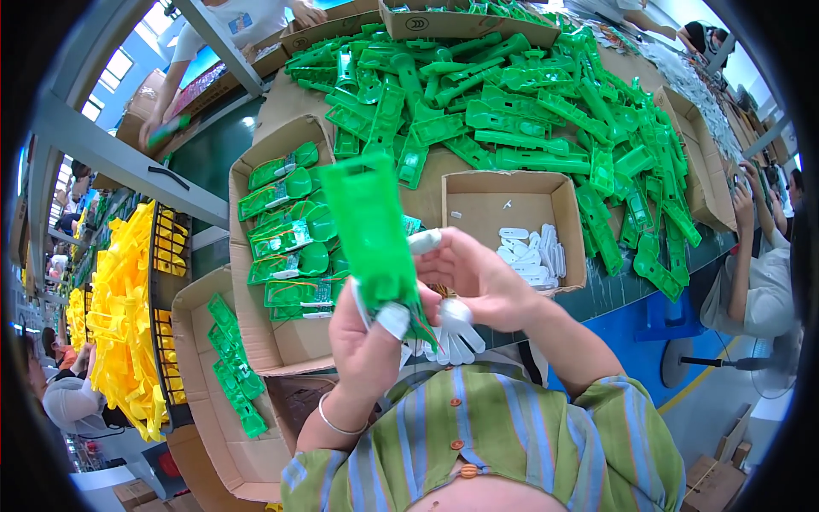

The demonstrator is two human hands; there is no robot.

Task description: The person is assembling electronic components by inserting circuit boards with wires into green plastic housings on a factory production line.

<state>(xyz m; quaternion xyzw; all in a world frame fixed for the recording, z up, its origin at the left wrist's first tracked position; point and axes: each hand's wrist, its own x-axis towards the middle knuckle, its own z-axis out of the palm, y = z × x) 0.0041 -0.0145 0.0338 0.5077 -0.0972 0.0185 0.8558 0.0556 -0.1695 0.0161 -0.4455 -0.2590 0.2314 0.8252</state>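
Left hand (363,341): clasping the near end of the shell (368,222). Right hand (482,277): curled at the shell's right edge; impossible to tell whether gripping anything.

Shell: raised between both hands, with wires (425,320) at its near end. Probably light, stiff, smooth and somewhat slippery; likely most fragile at the wires. Best held by the long side edges.

Left of shell: wide box (286,347), with boarded shells (294,239); farther left, side box (196,350), with green pieces (229,341). Right of shell: small box (469,200), with white strips (533,256).
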